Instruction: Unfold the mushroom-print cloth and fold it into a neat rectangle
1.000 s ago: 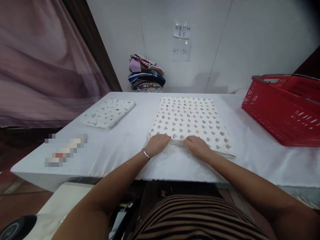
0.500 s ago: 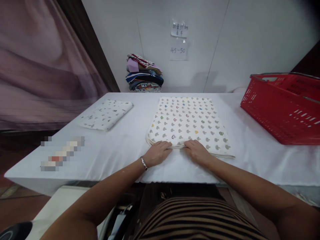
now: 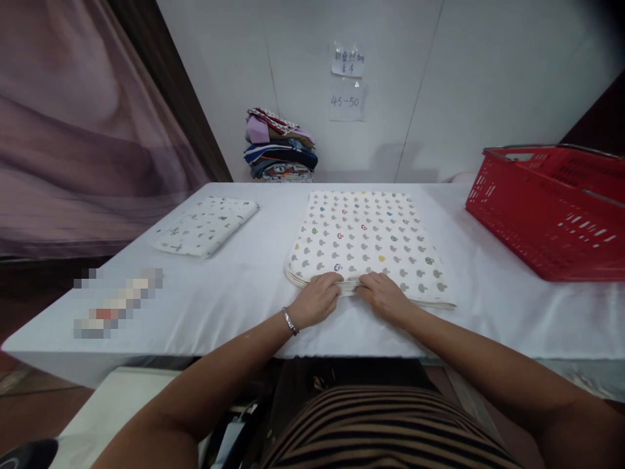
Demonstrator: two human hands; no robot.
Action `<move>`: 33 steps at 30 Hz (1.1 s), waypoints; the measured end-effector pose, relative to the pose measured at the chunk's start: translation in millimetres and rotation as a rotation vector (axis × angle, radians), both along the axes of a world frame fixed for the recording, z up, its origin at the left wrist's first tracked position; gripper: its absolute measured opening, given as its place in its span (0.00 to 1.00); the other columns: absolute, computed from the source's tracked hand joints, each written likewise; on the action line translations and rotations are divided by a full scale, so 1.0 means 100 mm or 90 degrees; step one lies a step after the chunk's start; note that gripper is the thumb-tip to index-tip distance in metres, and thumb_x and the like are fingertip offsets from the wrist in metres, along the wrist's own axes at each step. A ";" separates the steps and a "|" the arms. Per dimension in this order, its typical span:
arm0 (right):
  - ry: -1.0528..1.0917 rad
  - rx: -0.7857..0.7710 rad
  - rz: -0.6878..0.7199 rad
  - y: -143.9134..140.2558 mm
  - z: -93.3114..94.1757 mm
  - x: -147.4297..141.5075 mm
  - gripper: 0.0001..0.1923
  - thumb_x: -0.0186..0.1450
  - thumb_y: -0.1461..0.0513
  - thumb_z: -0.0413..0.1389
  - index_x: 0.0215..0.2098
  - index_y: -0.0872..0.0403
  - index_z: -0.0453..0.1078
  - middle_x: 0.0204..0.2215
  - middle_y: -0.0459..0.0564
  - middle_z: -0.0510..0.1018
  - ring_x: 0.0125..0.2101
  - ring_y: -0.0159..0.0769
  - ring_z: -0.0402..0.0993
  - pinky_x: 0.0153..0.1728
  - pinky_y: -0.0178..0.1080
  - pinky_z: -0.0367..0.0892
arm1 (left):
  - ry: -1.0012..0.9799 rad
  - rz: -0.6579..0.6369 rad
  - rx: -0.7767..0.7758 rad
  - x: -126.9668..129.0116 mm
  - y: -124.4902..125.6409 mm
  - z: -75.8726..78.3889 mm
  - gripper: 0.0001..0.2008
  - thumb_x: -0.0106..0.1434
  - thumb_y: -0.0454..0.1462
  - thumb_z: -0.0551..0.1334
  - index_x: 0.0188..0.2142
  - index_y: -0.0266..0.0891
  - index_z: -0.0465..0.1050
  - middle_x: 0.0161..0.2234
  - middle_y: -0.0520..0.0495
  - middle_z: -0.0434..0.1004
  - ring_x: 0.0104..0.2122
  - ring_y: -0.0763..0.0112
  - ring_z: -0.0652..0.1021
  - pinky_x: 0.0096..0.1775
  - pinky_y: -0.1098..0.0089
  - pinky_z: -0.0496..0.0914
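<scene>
A white cloth (image 3: 361, 234) printed with grey and coloured mushroom shapes lies folded in layers in front of me on the table. My left hand (image 3: 317, 299) grips its near edge left of the middle, fingers on top and thumb hidden. Close beside it, my right hand (image 3: 383, 296) pinches the same edge. The layers show between the two hands, and the left front corner is rounded. The cloth's right front corner lies flat on the table.
Another folded white cloth (image 3: 208, 227) with small dark prints lies on the left of the white-covered table (image 3: 234, 306). A red plastic basket (image 3: 527, 228) stands at the right. Folded fabrics (image 3: 280, 144) are piled behind the table's far edge. A blurred-out patch (image 3: 120, 303) covers something at front left.
My left hand has shifted slightly to the right along the cloth's near edge, closer to my right hand. The edge between them looks a little raised. The view has moved slightly.
</scene>
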State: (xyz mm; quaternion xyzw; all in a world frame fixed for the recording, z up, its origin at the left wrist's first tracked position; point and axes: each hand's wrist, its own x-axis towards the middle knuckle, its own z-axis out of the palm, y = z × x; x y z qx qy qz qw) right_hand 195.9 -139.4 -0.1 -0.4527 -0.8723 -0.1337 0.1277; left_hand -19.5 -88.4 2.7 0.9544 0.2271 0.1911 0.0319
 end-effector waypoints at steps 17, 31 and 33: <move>-0.016 0.014 0.028 -0.01 -0.01 -0.02 0.14 0.69 0.66 0.42 0.29 0.56 0.66 0.32 0.51 0.68 0.34 0.37 0.58 0.33 0.39 0.50 | -0.046 0.044 -0.082 -0.04 0.01 0.03 0.06 0.58 0.30 0.53 0.34 0.39 0.66 0.49 0.43 0.66 0.50 0.64 0.66 0.51 0.58 0.63; -0.026 -0.050 0.042 -0.08 0.04 0.02 0.14 0.69 0.67 0.41 0.28 0.56 0.63 0.31 0.51 0.68 0.33 0.36 0.58 0.33 0.39 0.51 | 0.067 0.019 0.124 -0.08 0.01 -0.03 0.13 0.65 0.29 0.46 0.31 0.37 0.68 0.43 0.46 0.71 0.43 0.68 0.69 0.49 0.62 0.61; -0.022 -0.054 0.042 -0.09 0.04 0.02 0.14 0.69 0.67 0.41 0.29 0.55 0.63 0.31 0.50 0.68 0.32 0.35 0.58 0.33 0.39 0.51 | 0.054 0.013 0.133 -0.09 0.00 -0.03 0.13 0.65 0.29 0.47 0.32 0.37 0.68 0.42 0.46 0.71 0.42 0.69 0.69 0.48 0.63 0.62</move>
